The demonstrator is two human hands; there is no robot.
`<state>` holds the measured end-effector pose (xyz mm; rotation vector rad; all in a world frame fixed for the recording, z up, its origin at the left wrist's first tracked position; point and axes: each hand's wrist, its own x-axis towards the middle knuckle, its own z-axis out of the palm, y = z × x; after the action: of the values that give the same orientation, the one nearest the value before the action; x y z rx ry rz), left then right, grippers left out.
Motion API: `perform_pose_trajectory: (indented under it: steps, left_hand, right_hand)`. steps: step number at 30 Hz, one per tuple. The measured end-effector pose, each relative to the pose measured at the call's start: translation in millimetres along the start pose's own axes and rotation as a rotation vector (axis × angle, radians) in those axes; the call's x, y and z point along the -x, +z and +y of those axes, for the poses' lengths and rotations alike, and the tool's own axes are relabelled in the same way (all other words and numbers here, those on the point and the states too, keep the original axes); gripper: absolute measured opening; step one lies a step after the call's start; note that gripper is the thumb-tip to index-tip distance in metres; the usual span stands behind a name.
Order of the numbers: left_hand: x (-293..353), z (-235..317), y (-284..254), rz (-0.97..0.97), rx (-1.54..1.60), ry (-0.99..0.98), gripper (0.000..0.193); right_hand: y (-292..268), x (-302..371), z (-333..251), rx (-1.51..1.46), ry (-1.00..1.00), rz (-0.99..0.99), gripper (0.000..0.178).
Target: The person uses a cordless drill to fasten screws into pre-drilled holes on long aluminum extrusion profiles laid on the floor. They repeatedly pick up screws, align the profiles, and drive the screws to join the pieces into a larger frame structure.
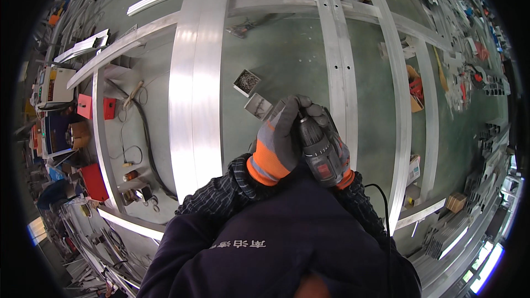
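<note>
left hand [279,140]: fingers curled at the chuck [310,129] tip, cannot tell whether gripping | right hand [343,157]: grasping the power drill [323,160] | drill: before the chest [292,215], chuck pointing away | beyond: small open box [239,89] on floor [279,44], broad silver beam [199,77] leftward

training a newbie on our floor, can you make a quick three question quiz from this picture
1. Which tool is in the person's right hand?

2. True or false: the left hand is bare.

3. Fill in the blank: the wide shiny panel lies to the ____ of both hands.

Key:
1. A drill.
2. False: it wears a grey and orange glove.
3. Left.
</note>
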<state>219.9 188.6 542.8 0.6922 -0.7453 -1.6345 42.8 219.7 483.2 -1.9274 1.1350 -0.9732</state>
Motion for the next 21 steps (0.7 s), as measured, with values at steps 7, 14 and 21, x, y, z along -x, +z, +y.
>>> perform_pose_trajectory:
  steps: [7, 14, 21]
  left_hand:
    - [8, 1, -4, -0.016, -0.284, 0.173, 0.023]
    - [16, -14, -16, 0.052, -0.647, 0.227, 0.021]
    - [11, -14, -13, -0.012, -0.586, 0.368, 0.021]
  right_hand:
    - [5, -7, 1, 0.032, -0.1, -0.067, 0.038]
    - [8, 16, 20, -0.113, 0.046, -0.029, 0.038]
    - [7, 12, 18, -0.161, 0.112, -0.034, 0.039]
